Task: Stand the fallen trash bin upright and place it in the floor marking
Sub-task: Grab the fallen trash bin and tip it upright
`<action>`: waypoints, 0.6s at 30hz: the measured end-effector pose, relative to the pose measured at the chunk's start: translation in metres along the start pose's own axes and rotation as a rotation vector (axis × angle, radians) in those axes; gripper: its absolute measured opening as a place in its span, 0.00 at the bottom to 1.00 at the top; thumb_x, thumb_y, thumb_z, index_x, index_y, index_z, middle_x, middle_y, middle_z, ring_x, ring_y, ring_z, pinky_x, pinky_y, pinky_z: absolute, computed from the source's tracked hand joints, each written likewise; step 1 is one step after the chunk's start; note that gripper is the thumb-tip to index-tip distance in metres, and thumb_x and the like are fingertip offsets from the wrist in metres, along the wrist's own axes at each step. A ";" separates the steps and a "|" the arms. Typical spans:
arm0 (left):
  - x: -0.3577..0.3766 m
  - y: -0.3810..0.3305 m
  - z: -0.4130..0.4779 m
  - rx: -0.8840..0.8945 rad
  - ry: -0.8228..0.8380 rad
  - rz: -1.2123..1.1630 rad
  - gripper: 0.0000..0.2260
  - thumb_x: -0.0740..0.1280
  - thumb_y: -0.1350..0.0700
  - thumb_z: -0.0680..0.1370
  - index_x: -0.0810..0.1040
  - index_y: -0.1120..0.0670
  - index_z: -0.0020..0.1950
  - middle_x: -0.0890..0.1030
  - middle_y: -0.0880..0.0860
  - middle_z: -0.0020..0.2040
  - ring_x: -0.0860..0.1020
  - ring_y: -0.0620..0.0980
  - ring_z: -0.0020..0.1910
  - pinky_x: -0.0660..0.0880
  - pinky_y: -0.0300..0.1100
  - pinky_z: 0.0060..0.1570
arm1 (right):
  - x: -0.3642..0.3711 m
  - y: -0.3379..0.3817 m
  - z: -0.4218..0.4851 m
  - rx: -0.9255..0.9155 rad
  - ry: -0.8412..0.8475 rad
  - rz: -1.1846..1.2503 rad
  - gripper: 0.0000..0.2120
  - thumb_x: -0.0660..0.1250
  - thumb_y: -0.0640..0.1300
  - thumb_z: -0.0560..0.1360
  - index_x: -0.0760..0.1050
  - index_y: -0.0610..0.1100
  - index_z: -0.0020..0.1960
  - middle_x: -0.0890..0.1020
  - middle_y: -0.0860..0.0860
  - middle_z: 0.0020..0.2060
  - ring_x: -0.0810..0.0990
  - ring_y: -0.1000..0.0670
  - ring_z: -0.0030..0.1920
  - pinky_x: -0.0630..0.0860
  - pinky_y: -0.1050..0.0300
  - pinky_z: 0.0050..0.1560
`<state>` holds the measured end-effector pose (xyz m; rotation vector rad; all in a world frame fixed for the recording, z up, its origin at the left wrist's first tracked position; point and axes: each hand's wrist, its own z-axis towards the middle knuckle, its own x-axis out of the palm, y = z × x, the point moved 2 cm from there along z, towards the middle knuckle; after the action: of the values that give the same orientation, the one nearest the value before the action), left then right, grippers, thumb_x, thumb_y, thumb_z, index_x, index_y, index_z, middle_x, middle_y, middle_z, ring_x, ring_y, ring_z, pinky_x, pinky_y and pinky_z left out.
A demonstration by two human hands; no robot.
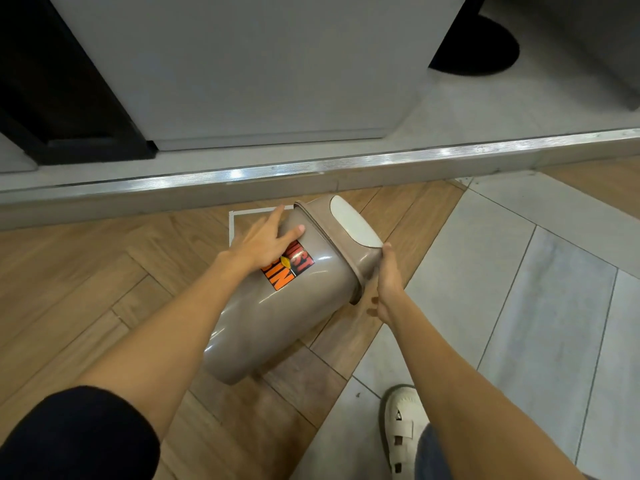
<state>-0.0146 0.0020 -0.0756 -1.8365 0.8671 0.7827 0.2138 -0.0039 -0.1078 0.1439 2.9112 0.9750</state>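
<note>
A taupe plastic trash bin [277, 317] with a white swing flap and an orange label is tilted, its lid end raised toward the step and its base resting on the wooden floor. My left hand [263, 242] lies flat on the bin's upper side near the lid, fingers spread. My right hand [388, 282] grips the lid rim from the right. A white taped floor marking [231, 226] shows just beyond the bin, partly hidden by the bin and my left hand.
A raised step with a metal edge strip [311, 173] runs across behind the marking, with a grey cabinet [242, 81] on it. Grey tiles [536, 289] lie to the right. My foot in a white sandal [403, 427] stands near the bin's base.
</note>
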 end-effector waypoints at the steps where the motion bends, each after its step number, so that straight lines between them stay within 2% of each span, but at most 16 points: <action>1: 0.002 -0.002 -0.002 0.007 0.023 -0.029 0.33 0.54 0.34 0.79 0.55 0.51 0.79 0.68 0.59 0.74 0.68 0.60 0.71 0.66 0.57 0.66 | 0.001 -0.001 -0.004 0.040 0.044 0.070 0.35 0.52 0.67 0.78 0.61 0.46 0.77 0.69 0.45 0.73 0.67 0.41 0.72 0.67 0.48 0.62; 4: 0.009 -0.008 -0.007 0.001 0.047 -0.131 0.34 0.57 0.33 0.77 0.60 0.51 0.77 0.72 0.59 0.70 0.72 0.59 0.66 0.70 0.53 0.62 | 0.010 -0.001 -0.009 0.119 0.108 0.205 0.34 0.52 0.69 0.77 0.67 0.47 0.72 0.73 0.41 0.68 0.73 0.40 0.64 0.69 0.44 0.60; 6: 0.014 -0.009 -0.011 -0.037 0.026 -0.190 0.36 0.60 0.33 0.75 0.59 0.51 0.77 0.70 0.58 0.71 0.71 0.58 0.67 0.69 0.54 0.64 | 0.017 0.000 -0.007 0.134 0.118 0.235 0.32 0.55 0.70 0.75 0.69 0.47 0.66 0.76 0.41 0.60 0.74 0.39 0.59 0.70 0.38 0.57; 8: 0.016 -0.009 -0.016 -0.073 0.001 -0.208 0.38 0.64 0.33 0.74 0.57 0.51 0.77 0.68 0.58 0.71 0.70 0.59 0.69 0.68 0.55 0.66 | 0.024 0.002 -0.008 0.118 0.117 0.217 0.32 0.57 0.69 0.73 0.68 0.47 0.66 0.77 0.43 0.55 0.76 0.40 0.56 0.72 0.36 0.55; 10: 0.016 -0.007 -0.021 -0.073 -0.015 -0.209 0.41 0.66 0.33 0.72 0.57 0.52 0.77 0.67 0.59 0.71 0.69 0.60 0.69 0.68 0.57 0.67 | 0.031 0.005 -0.011 0.065 0.103 0.177 0.34 0.60 0.67 0.70 0.66 0.47 0.68 0.78 0.43 0.55 0.77 0.42 0.54 0.75 0.39 0.55; 13: 0.014 -0.003 -0.029 -0.073 -0.033 -0.226 0.43 0.69 0.35 0.71 0.55 0.53 0.78 0.66 0.59 0.72 0.67 0.61 0.70 0.66 0.58 0.68 | 0.038 0.007 -0.011 0.001 0.087 0.126 0.38 0.64 0.64 0.65 0.65 0.48 0.71 0.79 0.42 0.58 0.78 0.41 0.56 0.76 0.36 0.59; 18: 0.010 0.002 -0.042 -0.055 -0.076 -0.267 0.42 0.71 0.38 0.72 0.55 0.53 0.78 0.64 0.58 0.72 0.66 0.60 0.71 0.67 0.56 0.68 | 0.046 0.008 -0.020 -0.078 0.074 0.091 0.33 0.65 0.58 0.71 0.62 0.47 0.72 0.77 0.43 0.59 0.77 0.43 0.55 0.76 0.39 0.58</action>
<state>-0.0043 -0.0392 -0.0692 -1.9091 0.5426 0.7067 0.1670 -0.0040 -0.0886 0.2431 2.9510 1.1302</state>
